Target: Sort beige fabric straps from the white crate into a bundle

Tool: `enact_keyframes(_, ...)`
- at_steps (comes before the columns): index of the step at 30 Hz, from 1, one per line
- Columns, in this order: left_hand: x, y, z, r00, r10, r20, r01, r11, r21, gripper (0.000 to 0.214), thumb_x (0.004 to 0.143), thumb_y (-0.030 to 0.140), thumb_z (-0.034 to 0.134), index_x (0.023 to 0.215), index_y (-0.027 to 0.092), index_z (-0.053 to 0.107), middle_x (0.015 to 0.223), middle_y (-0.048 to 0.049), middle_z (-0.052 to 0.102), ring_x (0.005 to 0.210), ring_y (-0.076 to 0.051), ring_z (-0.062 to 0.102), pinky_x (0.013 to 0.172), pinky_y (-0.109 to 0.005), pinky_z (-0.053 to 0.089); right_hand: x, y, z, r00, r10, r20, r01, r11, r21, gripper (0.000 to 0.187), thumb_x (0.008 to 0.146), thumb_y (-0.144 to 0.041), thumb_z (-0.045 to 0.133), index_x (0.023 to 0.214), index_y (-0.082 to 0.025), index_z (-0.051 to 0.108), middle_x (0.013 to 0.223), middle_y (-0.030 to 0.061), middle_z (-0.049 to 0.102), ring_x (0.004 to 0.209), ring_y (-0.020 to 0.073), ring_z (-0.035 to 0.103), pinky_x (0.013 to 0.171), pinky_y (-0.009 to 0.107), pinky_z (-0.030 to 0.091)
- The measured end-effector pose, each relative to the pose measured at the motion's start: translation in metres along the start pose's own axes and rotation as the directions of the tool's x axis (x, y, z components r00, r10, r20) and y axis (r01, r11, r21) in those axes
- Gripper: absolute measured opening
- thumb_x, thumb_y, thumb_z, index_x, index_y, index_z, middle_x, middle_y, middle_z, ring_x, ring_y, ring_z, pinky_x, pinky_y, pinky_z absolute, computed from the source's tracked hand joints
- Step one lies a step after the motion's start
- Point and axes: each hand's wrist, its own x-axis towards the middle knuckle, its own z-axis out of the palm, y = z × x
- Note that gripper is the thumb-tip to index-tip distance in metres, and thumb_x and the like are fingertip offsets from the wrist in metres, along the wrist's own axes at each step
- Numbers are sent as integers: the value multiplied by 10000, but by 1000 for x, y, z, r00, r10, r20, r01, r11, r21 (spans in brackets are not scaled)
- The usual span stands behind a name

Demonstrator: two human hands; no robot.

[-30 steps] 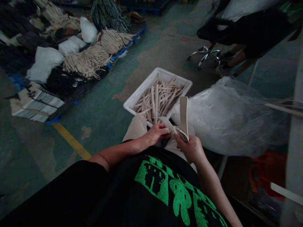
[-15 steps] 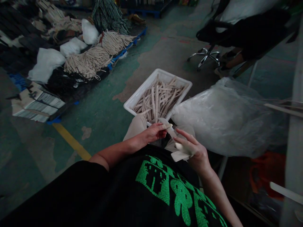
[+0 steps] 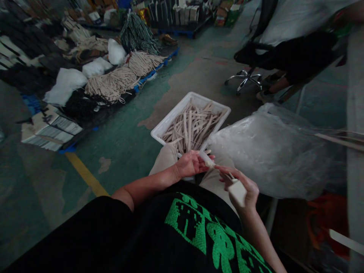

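My left hand [image 3: 192, 164] is closed on a pale strap [image 3: 205, 157] above my lap, just in front of the white bin. The fingertips of my right hand [image 3: 244, 185] pinch near the strap's end, where a small yellowish-white spot shows. A flat whitish piece [image 3: 237, 192] is also tucked in my right palm; whether it belongs to the same strap I cannot tell. Beyond my knees, a white plastic bin [image 3: 170, 117] holds a tangle of beige straps [image 3: 196, 127].
To the right of the bin bulges a large clear plastic bag [image 3: 256, 151]. Farther back, a person sits on a wheeled chair [image 3: 246, 77]. Blue pallets at left carry beige cord bundles [image 3: 113, 83], white bags [image 3: 66, 85] and bound stacks [image 3: 51, 129]. A table edge [image 3: 355, 151] runs along the right.
My right hand has turned and closed, bringing its fingertips to the strap by my left hand. The flat whitish piece has tilted upright in the palm. The view has tipped up slightly.
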Motion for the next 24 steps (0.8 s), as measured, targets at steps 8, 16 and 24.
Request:
enact_keyframes(8, 24, 74, -16, 844, 312, -436, -401, 907, -127, 406, 1019, 391, 420, 1183, 79, 621, 848, -105, 712, 782, -173, 694, 713, -264, 560, -12, -4, -27, 935, 321, -153, -299, 942, 149, 151, 777, -335, 777, 774, -184, 774, 710, 60, 764, 360, 73, 463, 316, 213, 392)
enact_keyframes(16, 22, 142, -22, 557, 654, -512, -663, 721, 199, 221, 1013, 254, 462, 1158, 182, 612, 784, -14, 683, 568, -65, 596, 503, -143, 431, -23, 12, -32, 864, 490, 113, -502, 832, 235, 318, 701, -471, 828, 775, -168, 764, 682, 97, 759, 393, 118, 529, 299, 213, 376)
enact_keyframes(24, 15, 12, -12, 997, 18, 81, -65, 778, 624, 370, 818, 408, 747, 1048, 130, 666, 901, -110, 742, 687, -163, 690, 545, -224, 458, 10, 16, -13, 862, 500, 85, -476, 740, 475, 435, 640, -565, 847, 797, -184, 708, 580, 20, 681, 339, 59, 366, 321, 219, 346)
